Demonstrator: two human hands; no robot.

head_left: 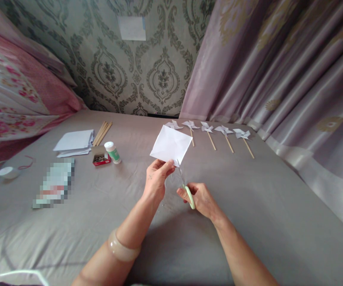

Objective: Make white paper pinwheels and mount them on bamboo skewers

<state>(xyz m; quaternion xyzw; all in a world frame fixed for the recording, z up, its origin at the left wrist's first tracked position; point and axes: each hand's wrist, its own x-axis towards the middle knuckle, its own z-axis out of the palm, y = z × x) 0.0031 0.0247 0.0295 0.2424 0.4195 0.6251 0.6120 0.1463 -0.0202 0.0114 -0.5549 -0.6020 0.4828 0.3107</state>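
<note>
A square of white paper [171, 143] is held up by its near edge, pinched between the thumb and fingers of my left hand [157, 176]. Faint crease lines show on the sheet. My right hand [200, 198] grips a pair of scissors [189, 196] with pale green handles, thumb and fingers around the loops. The scissor blades point up and meet the paper's near corner, just right of my left thumb. Whether the blades have cut into the sheet, I cannot tell.
Several paper pinwheels [207, 127] on sticks lie at the back right. To the left are a paper stack [74, 141], wooden sticks [102, 133], a small red box [101, 159] of metal bits and a white-capped bottle [112, 153]. A white cable [16, 272] crosses the front left.
</note>
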